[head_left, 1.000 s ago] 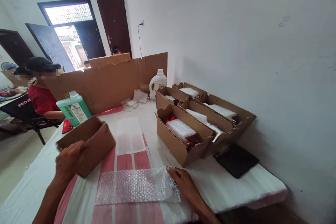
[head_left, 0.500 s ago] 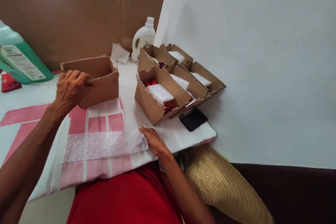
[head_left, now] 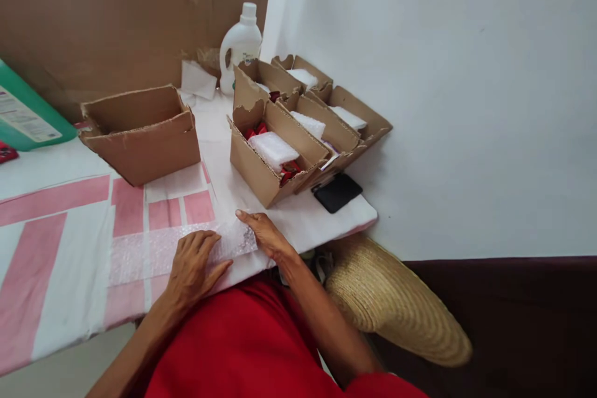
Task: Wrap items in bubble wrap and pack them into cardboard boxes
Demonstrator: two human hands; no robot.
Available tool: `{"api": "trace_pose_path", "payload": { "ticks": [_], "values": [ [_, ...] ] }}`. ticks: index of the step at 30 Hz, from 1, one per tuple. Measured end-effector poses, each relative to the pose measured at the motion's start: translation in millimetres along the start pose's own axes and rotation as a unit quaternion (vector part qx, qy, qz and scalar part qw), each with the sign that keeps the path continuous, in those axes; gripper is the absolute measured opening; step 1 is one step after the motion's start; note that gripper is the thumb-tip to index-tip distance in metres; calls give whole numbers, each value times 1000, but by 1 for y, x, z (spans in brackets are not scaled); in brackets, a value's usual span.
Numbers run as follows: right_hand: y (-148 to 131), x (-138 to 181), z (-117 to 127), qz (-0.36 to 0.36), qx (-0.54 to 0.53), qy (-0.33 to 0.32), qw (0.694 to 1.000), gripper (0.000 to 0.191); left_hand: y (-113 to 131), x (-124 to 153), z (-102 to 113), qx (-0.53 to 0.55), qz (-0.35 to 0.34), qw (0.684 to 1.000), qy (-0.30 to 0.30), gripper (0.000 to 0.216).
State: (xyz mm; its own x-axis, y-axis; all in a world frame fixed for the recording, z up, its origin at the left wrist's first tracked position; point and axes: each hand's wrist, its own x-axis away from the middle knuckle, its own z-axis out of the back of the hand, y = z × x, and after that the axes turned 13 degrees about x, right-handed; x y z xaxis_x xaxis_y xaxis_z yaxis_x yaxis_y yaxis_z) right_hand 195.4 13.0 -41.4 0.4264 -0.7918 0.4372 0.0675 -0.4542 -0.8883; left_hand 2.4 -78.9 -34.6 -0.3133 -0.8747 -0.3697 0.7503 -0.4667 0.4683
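Observation:
A sheet of bubble wrap lies flat near the front edge of the table's pink and white cloth. My left hand rests on the sheet's near side, fingers spread flat. At the sheet's right end my right hand lies with its fingers stretched over the wrap. An empty open cardboard box stands behind the sheet, apart from both hands.
Several open cardboard boxes with white wrapped packets and red items stand at the right by the wall. A black flat object, a white jug, a green bottle, a cardboard screen and a straw hat are around.
My left hand let go of the empty cardboard box and came down onto the bubble wrap. The camera tilted further down and nearer to the table.

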Motion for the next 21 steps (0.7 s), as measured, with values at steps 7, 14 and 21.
{"api": "trace_pose_path", "payload": {
  "ticks": [7,14,21],
  "values": [
    [0,-2,3,9,7,-2,1000,55,-15,-5,18,43,-10,999,12,17],
    [1,-1,1,18,55,-30,998,60,-16,-9,41,119,51,992,4,18],
    [-12,22,15,161,142,54,975,48,-22,-6,47,115,69,990,-48,27]
  ]
}}
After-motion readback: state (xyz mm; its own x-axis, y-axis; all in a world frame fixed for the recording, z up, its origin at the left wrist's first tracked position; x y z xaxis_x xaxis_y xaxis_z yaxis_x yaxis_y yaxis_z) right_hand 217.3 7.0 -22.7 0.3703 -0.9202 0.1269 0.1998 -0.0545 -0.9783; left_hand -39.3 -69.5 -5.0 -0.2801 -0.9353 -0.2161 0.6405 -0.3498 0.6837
